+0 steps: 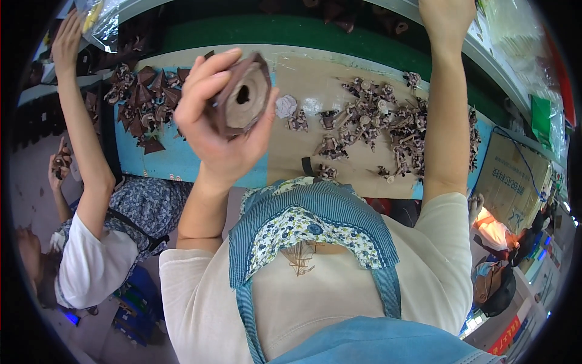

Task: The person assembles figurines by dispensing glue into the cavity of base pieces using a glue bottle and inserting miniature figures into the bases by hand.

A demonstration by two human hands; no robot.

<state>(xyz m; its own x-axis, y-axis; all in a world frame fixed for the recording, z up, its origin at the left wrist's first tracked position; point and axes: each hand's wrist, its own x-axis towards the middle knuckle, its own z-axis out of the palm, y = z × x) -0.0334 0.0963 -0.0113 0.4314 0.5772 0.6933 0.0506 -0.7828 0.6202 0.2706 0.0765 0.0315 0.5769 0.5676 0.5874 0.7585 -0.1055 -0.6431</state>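
Note:
My left hand (pixel 221 130) is raised over the table, its fingers wrapped round a brown faceted piece (pixel 250 97). The piece's pale, round underside with a dark hole faces me. Stretched far forward at the right, my right hand (pixel 447 13) is cut off by the upper edge, so its fingers are hidden. Below my right forearm lies a heap of small brown-and-cream moulded parts (pixel 403 130). Left of my left hand sits a pile of brown pointed, roof-like pieces (pixel 144 97). A pale grey lump (pixel 286 106) rests near the table's middle.
The table has a brown board (pixel 297 161) over a blue surface (pixel 130 155). A co-worker (pixel 97 261) at the left reaches up by a clear plastic bag (pixel 102 27), the other hand holding something small and brown. A cardboard box (pixel 506 179) stands right, beneath a shelf edge (pixel 506 76).

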